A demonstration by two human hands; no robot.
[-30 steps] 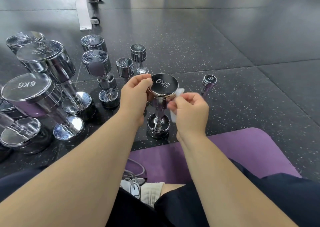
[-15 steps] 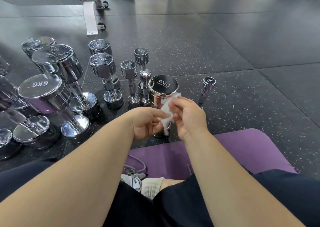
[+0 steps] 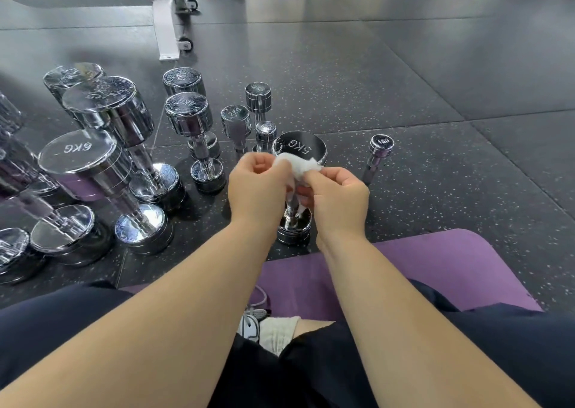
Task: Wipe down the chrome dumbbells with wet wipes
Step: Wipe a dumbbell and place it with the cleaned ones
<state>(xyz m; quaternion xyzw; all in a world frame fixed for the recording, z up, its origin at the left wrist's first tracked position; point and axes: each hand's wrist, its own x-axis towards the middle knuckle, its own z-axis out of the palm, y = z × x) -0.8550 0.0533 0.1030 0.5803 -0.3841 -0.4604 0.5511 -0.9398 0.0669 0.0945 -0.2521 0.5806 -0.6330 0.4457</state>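
Note:
A chrome 5KG dumbbell [image 3: 300, 149] stands upright on the dark floor just beyond the purple mat. A crumpled white wet wipe [image 3: 298, 163] sits in front of its top head, stretched between both hands. My left hand [image 3: 258, 186] pinches the wipe's left side, fingers curled. My right hand [image 3: 337, 196] pinches its right side. The hands hide most of the dumbbell's handle; its lower head [image 3: 294, 230] shows below them.
Several more chrome dumbbells stand upright to the left, among them a 6KG one [image 3: 81, 158]. A small 1KG dumbbell [image 3: 378, 152] stands to the right. A purple mat [image 3: 435, 270] lies under my legs. A white bench frame [image 3: 166, 24] is at the back left.
My left hand left the 5KG head, dropped to the wipe, and now both hands have risen and pull the wipe between them in front of the dumbbell's top.

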